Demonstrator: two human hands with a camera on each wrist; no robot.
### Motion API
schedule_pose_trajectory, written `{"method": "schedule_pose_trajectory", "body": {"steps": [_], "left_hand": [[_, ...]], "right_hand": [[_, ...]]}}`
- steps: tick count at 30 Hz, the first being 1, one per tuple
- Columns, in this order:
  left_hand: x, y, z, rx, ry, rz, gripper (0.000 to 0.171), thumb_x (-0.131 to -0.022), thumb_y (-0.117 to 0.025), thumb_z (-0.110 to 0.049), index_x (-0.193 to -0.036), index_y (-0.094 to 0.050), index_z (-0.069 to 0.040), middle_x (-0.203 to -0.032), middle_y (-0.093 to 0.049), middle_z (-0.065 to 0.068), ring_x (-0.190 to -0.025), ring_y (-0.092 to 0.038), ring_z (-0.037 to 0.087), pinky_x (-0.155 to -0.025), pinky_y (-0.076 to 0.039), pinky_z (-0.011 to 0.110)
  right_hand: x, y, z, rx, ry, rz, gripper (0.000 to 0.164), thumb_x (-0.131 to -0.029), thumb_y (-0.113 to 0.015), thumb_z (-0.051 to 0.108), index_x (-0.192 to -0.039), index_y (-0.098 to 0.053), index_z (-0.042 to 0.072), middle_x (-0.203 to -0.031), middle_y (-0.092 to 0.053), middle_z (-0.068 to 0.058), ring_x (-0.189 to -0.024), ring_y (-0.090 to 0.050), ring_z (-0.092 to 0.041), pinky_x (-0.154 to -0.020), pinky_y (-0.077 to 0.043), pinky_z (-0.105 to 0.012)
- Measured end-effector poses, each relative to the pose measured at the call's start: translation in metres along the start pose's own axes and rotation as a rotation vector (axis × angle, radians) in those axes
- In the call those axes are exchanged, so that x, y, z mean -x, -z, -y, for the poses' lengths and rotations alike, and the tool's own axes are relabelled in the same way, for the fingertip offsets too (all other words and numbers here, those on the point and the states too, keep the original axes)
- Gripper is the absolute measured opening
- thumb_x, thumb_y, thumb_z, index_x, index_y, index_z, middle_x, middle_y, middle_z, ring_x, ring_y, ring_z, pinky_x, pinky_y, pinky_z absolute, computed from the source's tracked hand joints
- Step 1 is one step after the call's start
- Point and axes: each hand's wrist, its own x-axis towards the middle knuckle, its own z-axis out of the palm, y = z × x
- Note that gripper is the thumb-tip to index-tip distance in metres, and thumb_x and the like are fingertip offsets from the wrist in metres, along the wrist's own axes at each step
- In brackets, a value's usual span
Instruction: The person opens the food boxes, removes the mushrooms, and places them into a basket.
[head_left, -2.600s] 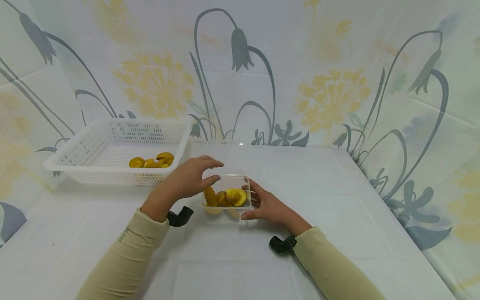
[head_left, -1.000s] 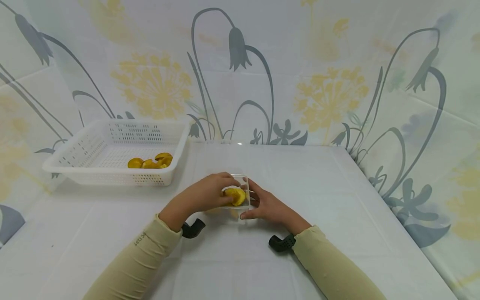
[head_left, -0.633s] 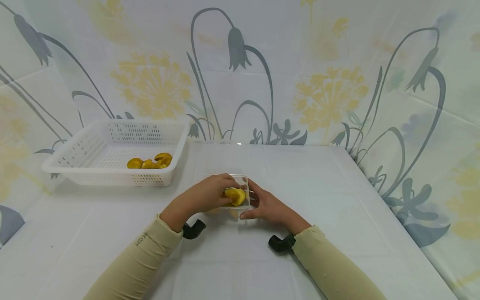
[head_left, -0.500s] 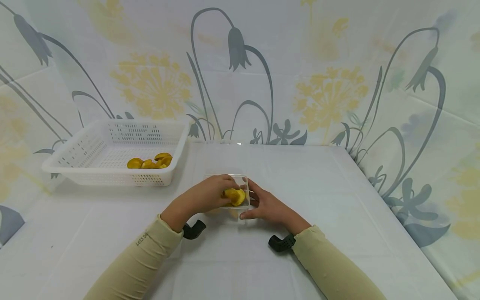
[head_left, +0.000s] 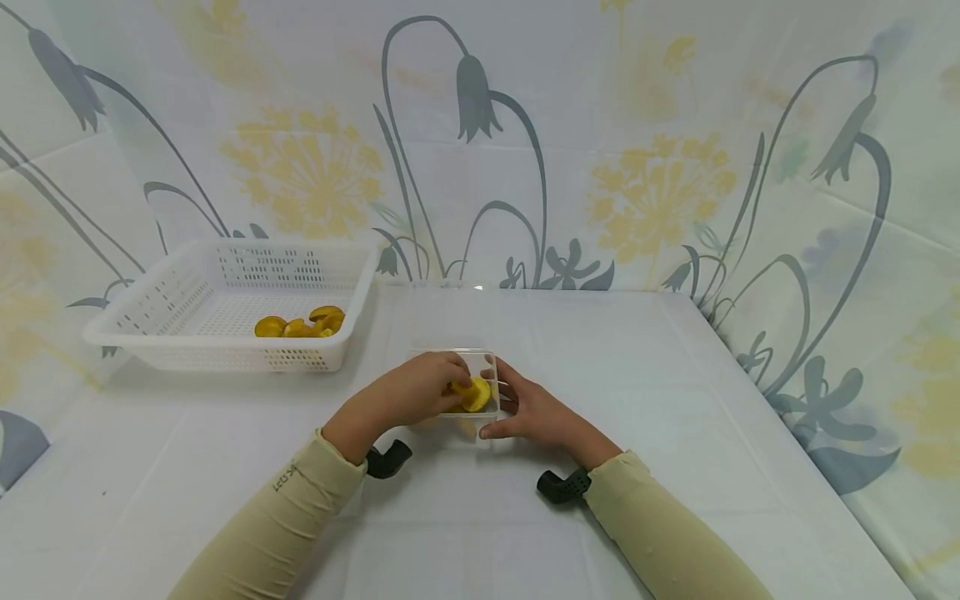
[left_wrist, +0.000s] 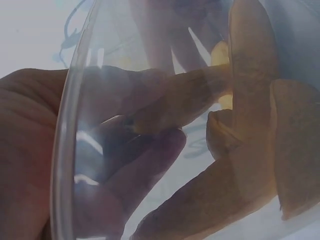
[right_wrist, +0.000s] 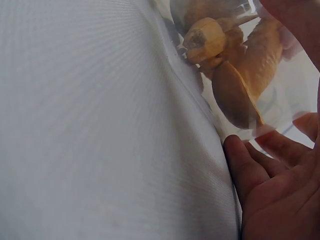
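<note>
A small clear plastic box stands on the white table, holding several yellow-brown mushrooms. My left hand reaches into it from the left. Seen through the box wall in the left wrist view, its thumb and fingers pinch one mushroom; others lie beside it. My right hand curves around the right side of the box, thumb at the near corner. In the right wrist view its fingertips touch the clear wall, with mushrooms pressed up behind it.
A large white perforated basket sits at the back left, with several more mushrooms in its near right corner. Behind the table hangs a flower-patterned cloth. A black wrist mount shows at the right sleeve.
My left hand has come down from above the box's left side into it and taken hold of a mushroom, which has tilted a little. My right hand has stayed at the box.
</note>
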Motion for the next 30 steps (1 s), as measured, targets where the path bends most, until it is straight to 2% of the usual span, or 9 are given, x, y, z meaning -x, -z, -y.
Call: {"method": "schedule_pose_trajectory", "body": {"steps": [12, 23, 30], "left_hand": [[0.000, 0.001, -0.001, -0.014, 0.022, -0.002, 0.020, -0.092, -0.065, -0.010, -0.109, -0.072, -0.003, -0.118, -0.066, 0.008, -0.108, -0.063, 0.024, -0.098, -0.052, 0.038], [0.004, 0.008, -0.003, 0.026, 0.049, -0.020, 0.023, -0.091, -0.066, -0.009, -0.113, -0.071, -0.006, -0.123, -0.065, 0.007, -0.115, -0.061, 0.025, -0.102, -0.049, 0.039], [0.006, 0.012, -0.003, 0.012, 0.018, -0.057, 0.023, -0.092, -0.065, -0.010, -0.113, -0.071, -0.005, -0.123, -0.064, 0.008, -0.113, -0.061, 0.026, -0.100, -0.050, 0.039]], "right_hand": [[-0.001, 0.000, 0.000, 0.002, -0.003, 0.000, 0.112, -0.074, -0.081, 0.043, -0.156, -0.006, 0.032, -0.158, -0.030, -0.002, -0.145, -0.033, -0.024, -0.112, -0.038, -0.040], [0.001, 0.000, 0.003, 0.005, -0.030, 0.000, 0.111, -0.075, -0.081, 0.042, -0.156, -0.006, 0.032, -0.160, -0.024, -0.002, -0.143, -0.036, -0.024, -0.111, -0.039, -0.040], [0.001, 0.001, 0.003, -0.011, -0.037, 0.004, 0.109, -0.077, -0.081, 0.036, -0.156, -0.007, 0.032, -0.160, -0.024, 0.001, -0.144, -0.034, -0.022, -0.112, -0.038, -0.040]]}}
